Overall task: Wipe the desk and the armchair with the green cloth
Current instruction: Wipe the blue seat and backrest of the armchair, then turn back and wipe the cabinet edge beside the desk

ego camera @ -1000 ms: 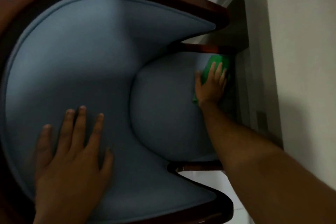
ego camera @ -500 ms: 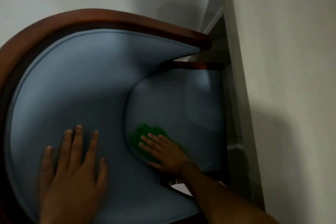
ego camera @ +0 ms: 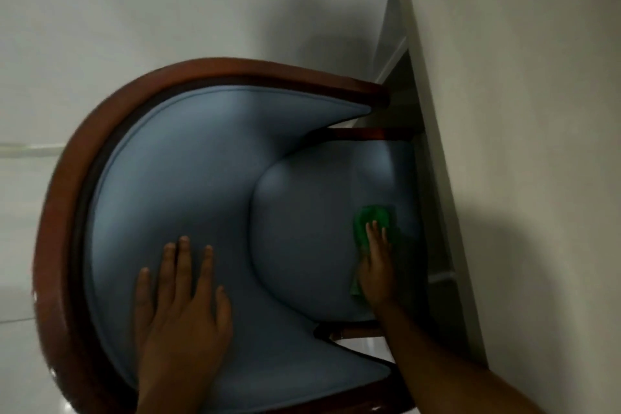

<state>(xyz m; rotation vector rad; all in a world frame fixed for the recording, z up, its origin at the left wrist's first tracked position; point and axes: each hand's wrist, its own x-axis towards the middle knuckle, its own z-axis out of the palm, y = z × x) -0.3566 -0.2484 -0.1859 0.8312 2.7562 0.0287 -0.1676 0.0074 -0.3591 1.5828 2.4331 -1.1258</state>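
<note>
A pale tiled floor (ego camera: pixel 141 27) lies beneath, grout lines faintly visible.

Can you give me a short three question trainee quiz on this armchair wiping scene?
1. True or false: the green cloth lies on the desk.
2. Which hand presses the cloth on the seat cushion? A) left hand B) right hand
3. Fill in: the left hand lies flat on the armchair's blue ____.

Key: 1 false, it is on the seat cushion of the armchair. 2 B, the right hand. 3 backrest.
</note>
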